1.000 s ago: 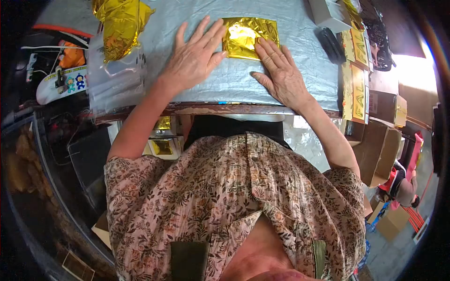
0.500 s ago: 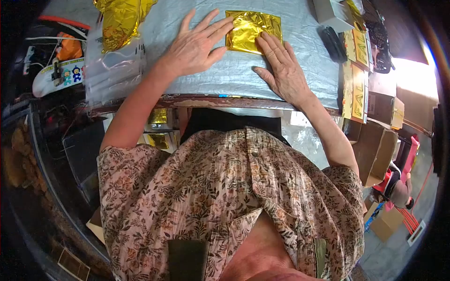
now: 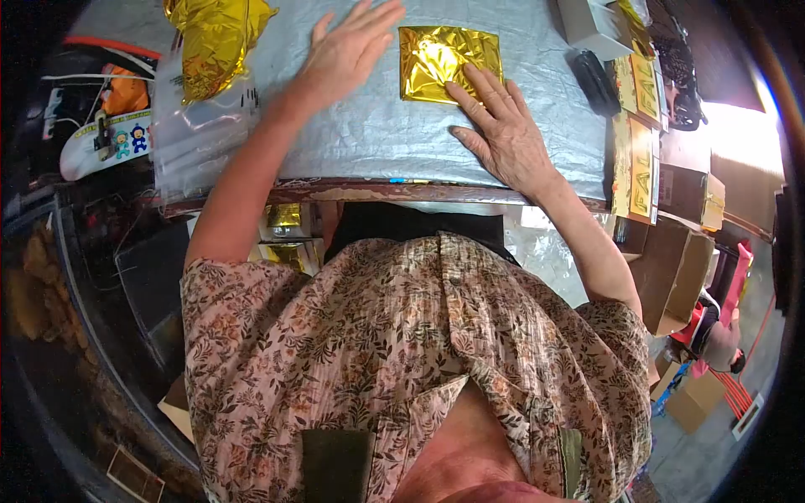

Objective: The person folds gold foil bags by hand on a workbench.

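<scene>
A shiny gold foil square, flat and folded, lies on the covered tabletop. My right hand rests with its fingertips on the foil's lower right part, fingers stretched and thumb apart. To the left of the foil, my left hand is raised a little, slightly blurred, with its fingers extended and nothing in it. It does not touch the foil square. A larger crumpled gold foil bundle lies at the table's upper left, on clear plastic sheets.
A black case and a white box stand at the right, beside yellow printed boxes. Open cardboard boxes sit below them. A person is at the far right. A white board with cartoon figures lies left.
My left hand has lifted off the foil's left edge and moved up and slightly left. My right hand remains on the foil, its fingers slightly shifted.
</scene>
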A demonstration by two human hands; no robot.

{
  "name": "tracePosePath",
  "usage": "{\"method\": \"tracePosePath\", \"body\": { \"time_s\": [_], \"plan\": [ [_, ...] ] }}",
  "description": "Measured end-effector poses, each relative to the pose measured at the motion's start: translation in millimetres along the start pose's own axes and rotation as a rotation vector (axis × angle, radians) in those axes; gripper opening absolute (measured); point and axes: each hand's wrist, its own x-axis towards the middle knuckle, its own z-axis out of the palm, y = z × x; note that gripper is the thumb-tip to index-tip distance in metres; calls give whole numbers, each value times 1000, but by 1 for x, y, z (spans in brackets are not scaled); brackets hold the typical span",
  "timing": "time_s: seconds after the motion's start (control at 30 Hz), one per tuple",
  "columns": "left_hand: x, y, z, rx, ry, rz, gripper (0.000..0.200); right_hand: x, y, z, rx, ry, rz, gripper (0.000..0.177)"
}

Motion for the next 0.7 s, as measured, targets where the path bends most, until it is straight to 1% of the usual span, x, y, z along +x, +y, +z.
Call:
{"method": "tracePosePath", "body": {
  "time_s": [0.07, 0.13, 0.17, 0.23, 0.37, 0.43, 0.47, 0.53, 0.67, 0.7],
  "plan": [
    [13, 4, -4, 21, 39, 1, 52, 1, 0, 0, 18, -3, 4, 62],
    [34, 23, -19, -84, -173, -241, 64, 1, -1, 0, 19, -9, 7, 62],
    [38, 18, -13, -84, -171, -241, 64, 1, -1, -1, 20, -15, 17, 62],
    [47, 11, -1, -211, -90, -87, 63, 2, -1, -2, 19, -19, 13, 62],
    [47, 13, -1, -139, -147, -108, 64, 2, 0, -1, 40, -13, 7, 62],
    [38, 10, 3, -122, 60, 143, 65, 2, 0, -2, 45, -19, 10, 62],
    [40, 8, 5, -123, 58, 146, 65, 2, 0, -2, 46, -21, 10, 62],
    [48, 9, 2, -353, -100, -132, 64, 2, 1, -2, 43, -18, 9, 62],
    [52, 38, -16, -321, -99, -146, 66, 2, 1, -2, 45, -16, 10, 62],
    [52, 48, -20, -215, -173, -106, 68, 1, 1, -2, 49, -19, 14, 62]
  ]
}}
